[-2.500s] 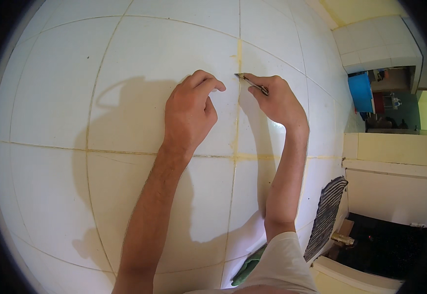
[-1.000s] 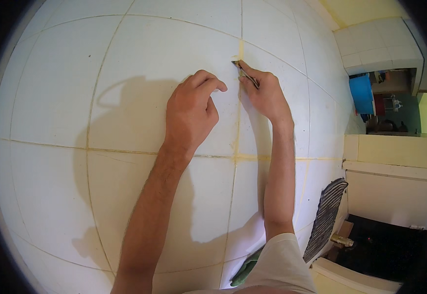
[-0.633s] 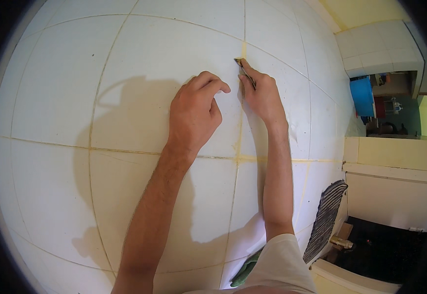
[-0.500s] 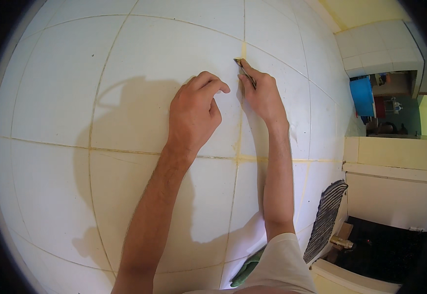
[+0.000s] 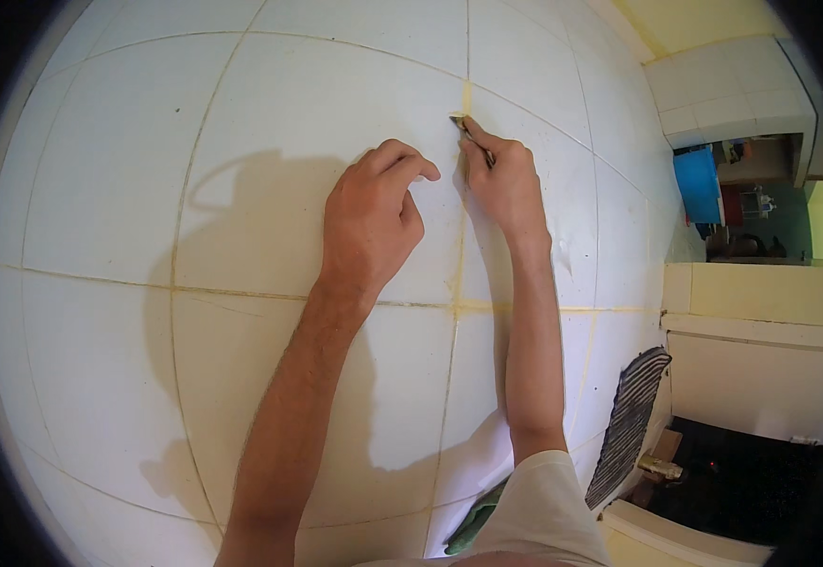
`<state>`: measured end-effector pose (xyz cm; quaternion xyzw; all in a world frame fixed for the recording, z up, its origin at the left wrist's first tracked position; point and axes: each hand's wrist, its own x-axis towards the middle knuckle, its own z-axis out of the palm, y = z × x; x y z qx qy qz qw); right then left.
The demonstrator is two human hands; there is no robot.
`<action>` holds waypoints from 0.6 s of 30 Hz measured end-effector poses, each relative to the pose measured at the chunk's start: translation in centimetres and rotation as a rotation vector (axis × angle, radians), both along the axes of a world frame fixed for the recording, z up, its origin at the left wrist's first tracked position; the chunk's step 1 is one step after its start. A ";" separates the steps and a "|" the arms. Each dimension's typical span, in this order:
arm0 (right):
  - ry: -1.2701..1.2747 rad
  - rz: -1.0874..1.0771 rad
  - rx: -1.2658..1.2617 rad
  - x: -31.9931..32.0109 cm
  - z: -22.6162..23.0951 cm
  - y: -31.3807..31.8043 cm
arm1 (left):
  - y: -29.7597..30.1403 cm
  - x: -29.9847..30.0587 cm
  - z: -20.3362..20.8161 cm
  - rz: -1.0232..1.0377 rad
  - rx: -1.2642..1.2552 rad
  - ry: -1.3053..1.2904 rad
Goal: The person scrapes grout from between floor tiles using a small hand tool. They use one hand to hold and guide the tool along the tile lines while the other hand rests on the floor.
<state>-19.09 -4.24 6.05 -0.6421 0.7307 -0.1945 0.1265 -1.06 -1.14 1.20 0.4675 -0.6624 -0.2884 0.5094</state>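
Observation:
My right hand (image 5: 504, 184) grips a small metal scraper (image 5: 458, 121) with a thin handle. Its blade end touches the pale floor tiles (image 5: 289, 104) beside a joint filled with yellow grout (image 5: 467, 98). The index finger lies along the tool near the blade, and the rest of the handle is mostly hidden by the hand. To the left, my left hand (image 5: 371, 213) hovers near the tiles with its fingers loosely bent and the thumb apart from the index finger. I see nothing held in it, though its palm side is hidden.
More yellow grout (image 5: 459, 283) marks the joint crossing nearer me. A dark striped mat (image 5: 627, 425) lies at the right by a doorway. Green cloth (image 5: 476, 520) shows beside my knee. Farther right, a blue tub (image 5: 698, 184) stands in an opening below a tiled ledge (image 5: 733, 94).
Both hands have shifted very slightly left in the picture. The scraper stays in my right hand at nearly the same spot on the joint.

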 end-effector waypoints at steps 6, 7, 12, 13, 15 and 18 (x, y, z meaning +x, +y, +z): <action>0.106 0.057 0.157 -0.7 2.1 0.8 | 0.0 0.3 -0.2 0.006 0.007 -0.011; 0.109 0.062 0.184 -0.8 2.1 0.9 | 0.0 0.4 -0.3 0.005 0.005 -0.010; -0.020 -0.082 -0.079 0.3 -0.8 -0.5 | 0.2 0.3 0.5 -0.022 0.050 -0.026; -0.036 -0.087 -0.107 0.2 -1.4 -0.5 | 0.2 0.3 0.4 -0.020 0.056 -0.030; -0.011 -0.059 -0.249 0.5 -2.7 -0.6 | 0.2 0.4 0.3 -0.016 0.058 -0.032; -0.080 -0.069 -0.376 0.3 -3.6 -0.6 | 0.2 0.5 0.3 -0.017 0.052 -0.026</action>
